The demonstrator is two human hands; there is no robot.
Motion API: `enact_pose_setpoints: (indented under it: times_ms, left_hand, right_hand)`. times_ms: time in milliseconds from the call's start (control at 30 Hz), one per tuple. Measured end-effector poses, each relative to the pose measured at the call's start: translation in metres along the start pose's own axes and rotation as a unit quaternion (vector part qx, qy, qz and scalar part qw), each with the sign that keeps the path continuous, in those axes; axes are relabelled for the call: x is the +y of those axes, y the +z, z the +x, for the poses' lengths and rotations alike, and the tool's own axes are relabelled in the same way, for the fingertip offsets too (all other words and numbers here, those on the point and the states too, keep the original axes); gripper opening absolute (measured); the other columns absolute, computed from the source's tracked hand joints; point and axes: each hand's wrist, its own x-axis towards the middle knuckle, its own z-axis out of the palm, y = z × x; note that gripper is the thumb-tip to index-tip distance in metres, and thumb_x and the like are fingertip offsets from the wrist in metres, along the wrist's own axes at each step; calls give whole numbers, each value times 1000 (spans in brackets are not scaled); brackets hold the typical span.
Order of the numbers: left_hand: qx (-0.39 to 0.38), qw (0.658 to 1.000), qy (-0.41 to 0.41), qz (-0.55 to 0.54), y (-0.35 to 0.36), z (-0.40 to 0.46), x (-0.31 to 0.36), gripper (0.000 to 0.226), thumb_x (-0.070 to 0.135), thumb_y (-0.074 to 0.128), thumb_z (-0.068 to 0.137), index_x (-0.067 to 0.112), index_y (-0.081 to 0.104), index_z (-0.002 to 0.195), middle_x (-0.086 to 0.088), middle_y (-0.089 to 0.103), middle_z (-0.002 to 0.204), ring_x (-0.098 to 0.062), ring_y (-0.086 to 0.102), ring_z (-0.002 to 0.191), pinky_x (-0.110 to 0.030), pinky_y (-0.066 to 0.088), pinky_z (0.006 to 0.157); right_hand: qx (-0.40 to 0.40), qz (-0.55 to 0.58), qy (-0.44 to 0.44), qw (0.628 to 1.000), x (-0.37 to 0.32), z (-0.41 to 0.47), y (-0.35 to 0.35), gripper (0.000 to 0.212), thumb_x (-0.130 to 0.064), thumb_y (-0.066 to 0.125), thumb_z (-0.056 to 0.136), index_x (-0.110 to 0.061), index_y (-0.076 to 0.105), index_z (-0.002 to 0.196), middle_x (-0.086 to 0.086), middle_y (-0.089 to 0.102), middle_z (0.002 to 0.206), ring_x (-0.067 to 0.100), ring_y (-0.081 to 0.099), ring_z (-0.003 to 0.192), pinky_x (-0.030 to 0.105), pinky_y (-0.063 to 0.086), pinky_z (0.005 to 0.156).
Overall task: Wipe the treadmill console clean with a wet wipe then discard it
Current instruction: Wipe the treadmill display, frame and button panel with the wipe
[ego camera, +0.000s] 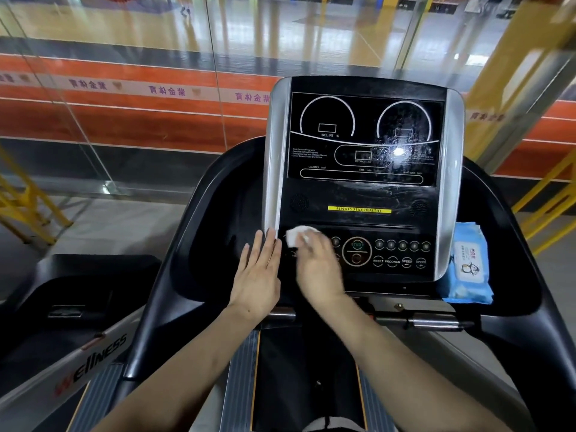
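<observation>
Right hand [318, 266] atop wet wipe [294, 236]

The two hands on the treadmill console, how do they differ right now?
The right hand presses a white wet wipe onto the button panel; the left hand holds nothing. The left hand lies flat and open at the console's silver edge; the right hand's fingers curl. Both are bare.

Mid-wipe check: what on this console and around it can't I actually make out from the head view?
- Left keypad buttons: covered by the right hand and the wet wipe.
- Small white print left of the display: too small to read.
- Display's right side: glare and smears blur its labels.
- Wipe pack: label too small, left edge behind the console.
- Any bin for discarding: none in view.
</observation>
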Motion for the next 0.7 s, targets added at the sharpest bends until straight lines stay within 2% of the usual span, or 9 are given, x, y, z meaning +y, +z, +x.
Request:
enact_pose_setpoints:
  times_ms: [67, 133, 267, 333, 400, 467, 567, 633, 700]
  left_hand:
    - [-6, 1000, 4, 7, 3, -1, 2, 83, 11, 44, 94, 12, -4, 162, -8, -21, 171, -28, -23, 157, -48, 1, 130]
    - [-5, 1000, 9, 10, 6, -3, 2, 84, 10, 45, 93, 12, -4, 161, -9, -21, 171, -28, -22, 157, -49, 1, 130]
    - [3, 1000, 9, 14, 10, -1, 3, 83, 11, 46, 93, 11, 3, 164, -9, -19, 172, -29, -22, 158, -53, 3, 130]
    - [2, 1000, 9, 19, 10, 0, 7, 83, 12, 44, 93, 12, 0, 163, -9, -21, 171, -29, -25, 157, -53, 1, 130]
    - [2, 1000, 9, 18, 10, -1, 11, 83, 12, 44, 93, 12, 2, 164, -10, -20, 172, -29, -25, 157, -54, 1, 130]
    - [7, 1000, 9, 18, 10, -1, 14, 83, 12, 47, 92, 10, 7, 164, -11, -15, 173, -29, -23, 158, -55, 3, 130]
    - [14, 999, 21, 32, 11, 4, 18, 82, 13, 52, 90, 9, 15, 164, -13, -7, 174, -30, -16, 159, -57, 8, 129]
    - [9, 999, 28, 36, 10, 6, 20, 83, 13, 52, 90, 9, 15, 164, -12, -7, 174, -31, -16, 159, -57, 9, 129]
    - [4, 999, 34, 36, 10, 8, 23, 84, 14, 51, 91, 10, 12, 165, -12, -10, 174, -32, -17, 159, -57, 8, 129]
  right_hand:
    - [-28, -26, -51, 998, -15, 2, 8, 51, -18, 58, 97, -4, 49, 145, 12, 45, 150, 29, 39, 141, 40, 39, 117]
    - [-45, -54, -34, 997, 7, 0, -5, 55, -22, 56, 98, -5, 45, 149, 10, 39, 156, 28, 34, 145, 42, 35, 121]
    - [-47, -141, 89, 985, 89, -31, -44, 65, -32, 47, 104, -4, 25, 159, 13, 18, 169, 28, 15, 157, 47, 28, 124]
    - [-50, -155, 134, 978, 100, -34, -47, 71, -41, 40, 106, -3, 17, 161, 17, 10, 170, 29, 5, 158, 48, 22, 126]
    - [-65, -157, 124, 978, 82, -28, -38, 72, -49, 30, 108, -1, 19, 160, 21, 13, 169, 34, 1, 158, 48, 15, 128]
    - [-77, -151, 69, 983, 49, -20, -23, 71, -53, 25, 107, -6, 24, 160, 22, 16, 168, 35, 1, 158, 48, 11, 128]
    - [-101, -137, 22, 985, 20, -18, -7, 67, -55, 23, 107, -20, 16, 164, 14, 3, 171, 27, -6, 159, 45, 6, 129]
    - [-112, -153, 24, 981, 35, -20, -15, 67, -58, 19, 107, -25, 11, 164, 6, 0, 172, 21, -8, 158, 45, 6, 129]
    - [-91, -181, 68, 977, 72, -25, -35, 69, -59, 17, 106, -21, 15, 164, 7, 7, 172, 25, 0, 159, 48, 14, 128]
